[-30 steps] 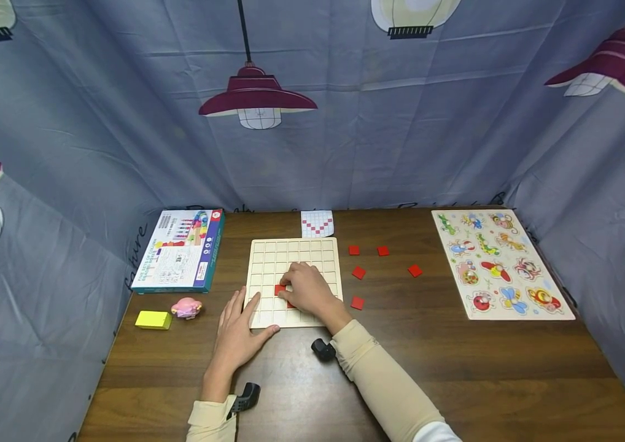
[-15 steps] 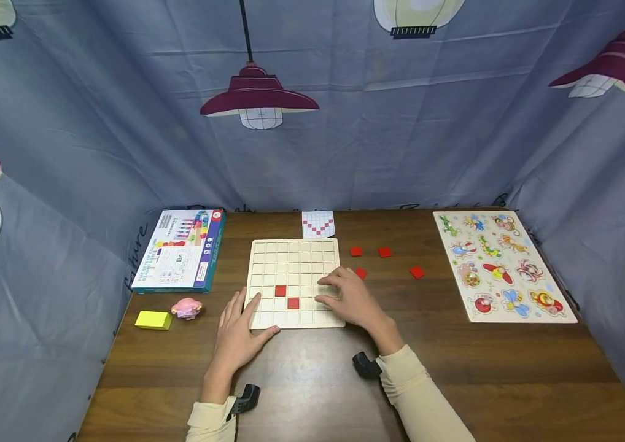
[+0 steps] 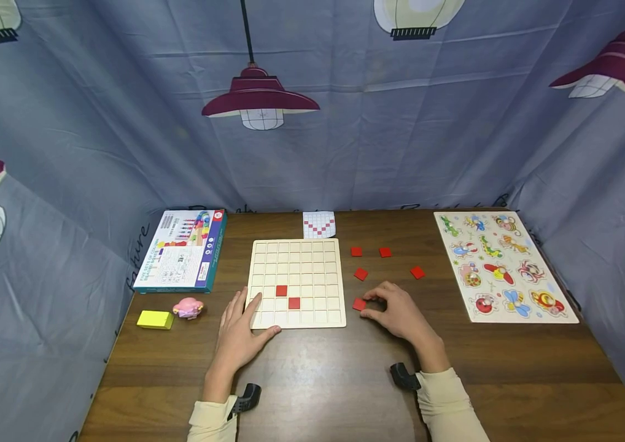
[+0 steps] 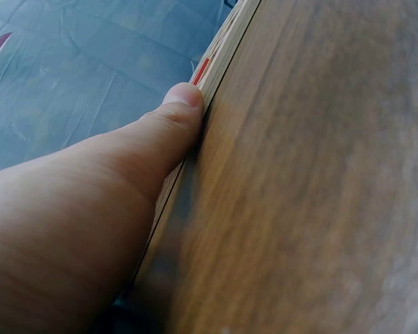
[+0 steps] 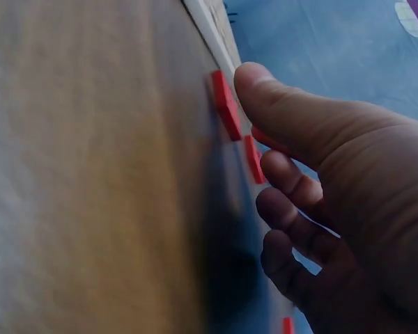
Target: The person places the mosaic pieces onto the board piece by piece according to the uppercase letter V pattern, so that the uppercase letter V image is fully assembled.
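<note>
A pale wooden board (image 3: 312, 270) with a square grid lies on the table. Two red square tiles, an upper-left one (image 3: 282, 291) and a lower-right one (image 3: 294, 303), sit diagonally in its cells. My left hand (image 3: 237, 337) rests on the board's lower left corner with spread fingers; in the left wrist view the thumb (image 4: 174, 115) touches the front edge. My right hand (image 3: 401, 313) is beside the board, thumb and fingers parted around a loose red tile (image 3: 359, 304). The right wrist view shows that tile (image 5: 226, 106) flat on the table by the thumb tip, not gripped.
Several more red tiles (image 3: 385, 252) lie right of the board. Behind it is a pattern card (image 3: 319, 225). A boxed set (image 3: 180, 252), a yellow block (image 3: 155, 320) and a pink toy (image 3: 188, 308) stand left; an animal puzzle board (image 3: 503, 267) lies right.
My right hand has left the board, uncovering the two placed tiles, and moved right to a loose tile beside the board. The left hand has stayed in place.
</note>
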`<state>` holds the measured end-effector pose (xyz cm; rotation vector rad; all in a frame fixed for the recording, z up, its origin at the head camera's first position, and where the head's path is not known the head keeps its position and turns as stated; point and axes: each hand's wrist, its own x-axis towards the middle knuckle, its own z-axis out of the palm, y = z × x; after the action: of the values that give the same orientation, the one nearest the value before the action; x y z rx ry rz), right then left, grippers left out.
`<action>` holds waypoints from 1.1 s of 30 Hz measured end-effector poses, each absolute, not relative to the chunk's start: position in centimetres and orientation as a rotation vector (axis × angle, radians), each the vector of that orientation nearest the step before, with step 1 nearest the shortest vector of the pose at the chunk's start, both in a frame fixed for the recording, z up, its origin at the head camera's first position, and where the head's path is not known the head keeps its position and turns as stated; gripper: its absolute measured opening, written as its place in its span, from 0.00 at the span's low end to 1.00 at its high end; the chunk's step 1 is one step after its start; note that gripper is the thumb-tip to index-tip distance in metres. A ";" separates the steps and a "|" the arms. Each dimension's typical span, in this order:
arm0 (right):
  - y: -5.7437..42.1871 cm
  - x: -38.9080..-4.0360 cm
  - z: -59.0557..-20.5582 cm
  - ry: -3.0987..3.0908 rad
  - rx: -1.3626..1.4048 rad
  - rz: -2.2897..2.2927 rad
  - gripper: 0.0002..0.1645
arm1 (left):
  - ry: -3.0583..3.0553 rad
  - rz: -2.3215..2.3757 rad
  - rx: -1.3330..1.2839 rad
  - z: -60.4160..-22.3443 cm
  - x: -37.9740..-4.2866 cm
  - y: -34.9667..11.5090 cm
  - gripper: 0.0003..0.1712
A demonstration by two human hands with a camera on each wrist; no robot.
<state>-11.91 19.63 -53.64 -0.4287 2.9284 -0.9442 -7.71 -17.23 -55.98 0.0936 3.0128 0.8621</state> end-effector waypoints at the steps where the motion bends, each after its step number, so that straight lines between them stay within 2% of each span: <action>1: 19.6 -11.8 -53.8 2.930 -0.426 -0.934 0.20 | 3.011 0.864 0.092 -55.9 -7.7 -17.2 0.54; 8: 19.2 -11.7 -54.2 2.971 -0.445 -0.952 0.15 | 3.008 0.876 0.093 -55.9 -7.7 -17.2 0.54; 14: 19.5 -11.7 -54.4 2.945 -0.393 -0.944 0.21 | 3.011 0.884 0.093 -55.9 -7.7 -17.2 0.54; 22: 19.4 -11.8 -54.6 2.984 -0.443 -0.867 0.14 | 3.015 0.882 0.098 -56.0 -7.7 -17.2 0.54; 28: 19.4 -11.8 -54.7 3.051 -0.563 -0.768 0.13 | 3.008 0.881 0.093 -55.9 -7.6 -17.2 0.54; 33: 19.4 -11.9 -54.7 3.086 -0.555 -0.843 0.13 | 3.005 0.886 0.091 -55.9 -7.7 -17.2 0.54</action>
<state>-11.89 19.39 -54.74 -0.5546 3.0862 -0.8430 -7.67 -17.18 -55.89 0.0905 3.0054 0.8857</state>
